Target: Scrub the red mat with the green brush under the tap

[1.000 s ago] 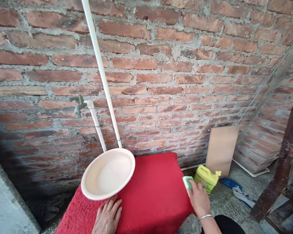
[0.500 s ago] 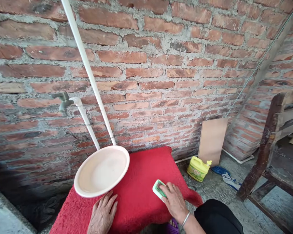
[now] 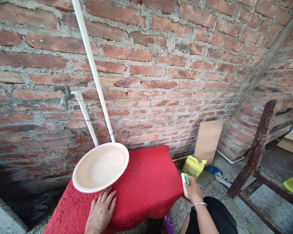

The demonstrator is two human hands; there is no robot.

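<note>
My right hand (image 3: pixel 194 191) grips a scrub brush (image 3: pixel 185 184) with a white-green body and green bristles, held at the right edge of the red cloth (image 3: pixel 148 182). The bristle side faces up and left. My left hand (image 3: pixel 101 208) lies flat on the cloth, fingers stretched out, its fingertips close to the basin's near rim; whether they touch it I cannot tell. The pale cream basin (image 3: pixel 76 182) sits on the cloth's left part. The cloth covers a low surface and hangs over its edges.
A yellow jug (image 3: pixel 193 166) and a leaning board (image 3: pixel 208 141) stand at the right near the brick wall. Blue-white slippers (image 3: pixel 222 178) lie on the floor. A wooden chair (image 3: pixel 256 146) is at far right. A tap (image 3: pixel 64 96) and white pipes (image 3: pixel 95 78) run along the wall.
My right hand has moved right with the brush, from over the cloth to its right edge, and the brush has turned more upright. My left hand stays beside the basin. The view has shifted right.
</note>
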